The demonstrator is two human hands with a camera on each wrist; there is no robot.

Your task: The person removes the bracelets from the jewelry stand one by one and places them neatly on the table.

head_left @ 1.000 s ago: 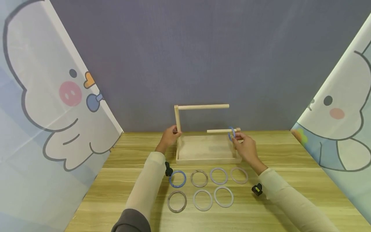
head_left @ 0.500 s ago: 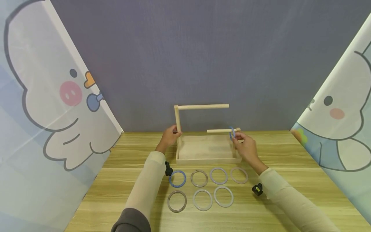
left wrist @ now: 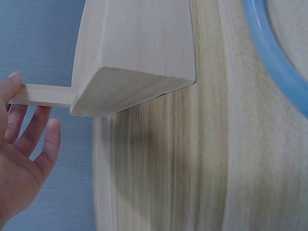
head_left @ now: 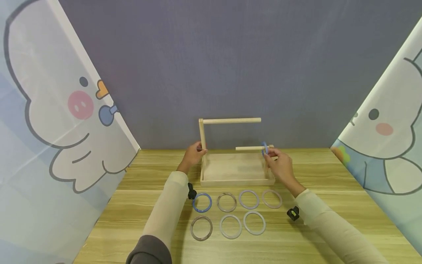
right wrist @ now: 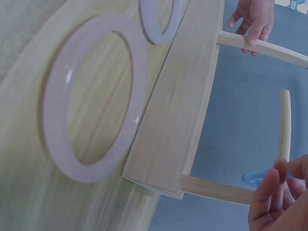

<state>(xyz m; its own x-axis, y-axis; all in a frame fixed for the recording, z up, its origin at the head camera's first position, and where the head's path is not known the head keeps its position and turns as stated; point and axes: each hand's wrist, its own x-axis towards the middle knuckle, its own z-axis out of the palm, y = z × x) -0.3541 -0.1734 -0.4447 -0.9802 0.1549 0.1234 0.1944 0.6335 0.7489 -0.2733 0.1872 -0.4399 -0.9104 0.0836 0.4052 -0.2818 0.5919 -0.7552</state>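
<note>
A wooden bangle stand has a shallow tray (head_left: 235, 182), a tall left post (head_left: 202, 134) with an upper rod (head_left: 232, 120), and a short right post (right wrist: 216, 189) with a lower rod (head_left: 248, 148). My left hand (head_left: 192, 157) grips the tall post between thumb and fingers, also plain in the left wrist view. With thumb and fingertips, my right hand (head_left: 281, 167) pinches a blue bangle (head_left: 265, 145) that rings the lower rod close to its right end. Fingers hide part of that bangle in the right wrist view.
In front of the tray, several bangles lie flat in two rows, among them a blue one (head_left: 202, 202), a brown one (head_left: 201, 228) and a pinkish one (head_left: 272, 199). A grey backdrop (head_left: 230, 73) stands right behind the stand.
The blue bangle in my right hand has shifted slightly right along the lower rod, towards the short post. My left hand stays on the tall post.
</note>
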